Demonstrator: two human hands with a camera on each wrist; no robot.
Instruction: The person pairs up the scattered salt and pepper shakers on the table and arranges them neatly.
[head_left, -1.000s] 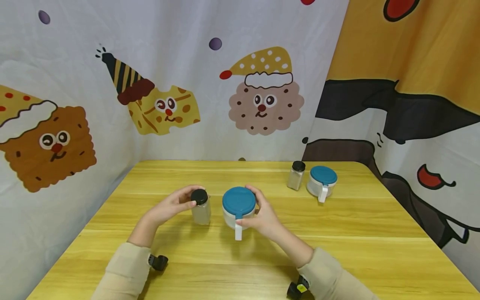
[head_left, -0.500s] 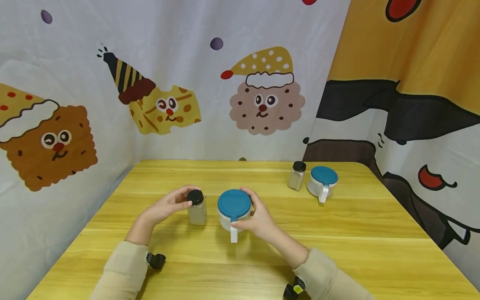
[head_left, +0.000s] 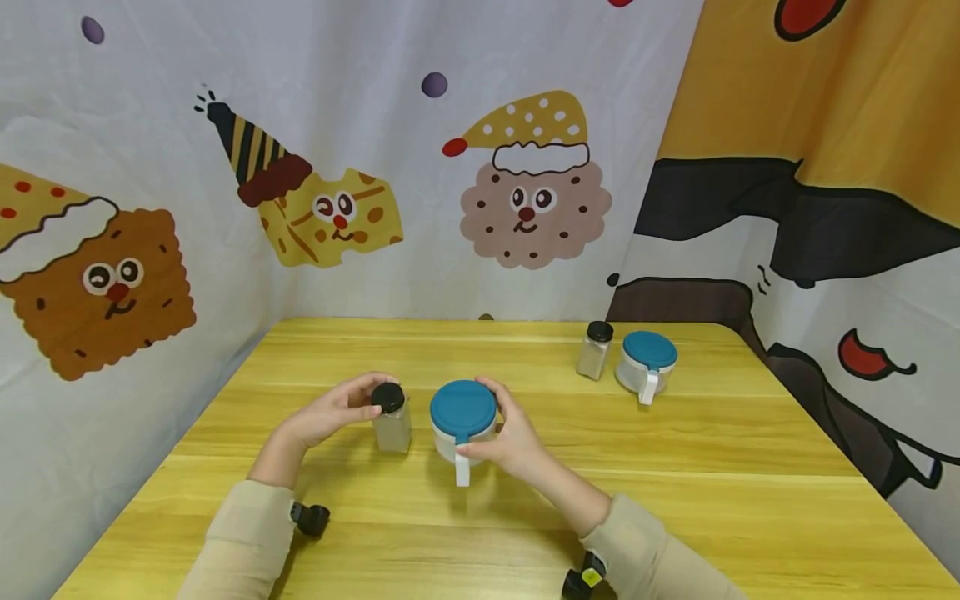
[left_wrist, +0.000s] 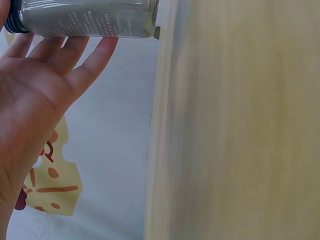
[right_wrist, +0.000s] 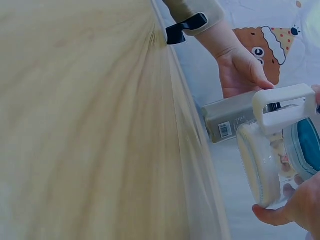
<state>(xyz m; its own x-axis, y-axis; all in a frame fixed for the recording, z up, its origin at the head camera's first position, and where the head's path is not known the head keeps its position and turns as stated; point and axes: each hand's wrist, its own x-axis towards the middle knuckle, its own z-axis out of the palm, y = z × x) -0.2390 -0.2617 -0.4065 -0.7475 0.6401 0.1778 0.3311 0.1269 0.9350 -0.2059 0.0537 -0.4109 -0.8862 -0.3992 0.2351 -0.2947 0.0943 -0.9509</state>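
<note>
My left hand (head_left: 327, 415) grips a small clear spice bottle (head_left: 393, 432) with a black lid, thumb and fingers round its upper part. The bottle stands upright, and pale powder and a printed label show in the left wrist view. To its right, my right hand (head_left: 517, 439) holds a seasoning jar (head_left: 463, 410) with a blue lid and a white handle (head_left: 462, 470) turned toward me. Clear walls and a white base (right_wrist: 258, 167) show on this jar in the right wrist view. A narrow gap separates jar and bottle in the head view.
A second black-lidded spice bottle (head_left: 593, 352) and a second blue-lidded jar (head_left: 647, 363) stand together at the back right of the wooden table (head_left: 420, 550). Behind the table hangs a white curtain (head_left: 420, 275) printed with cartoon food.
The bottle and the jar have both shifted a little to the left and toward me, each still held by its hand. The pair at the back right stays in place.
</note>
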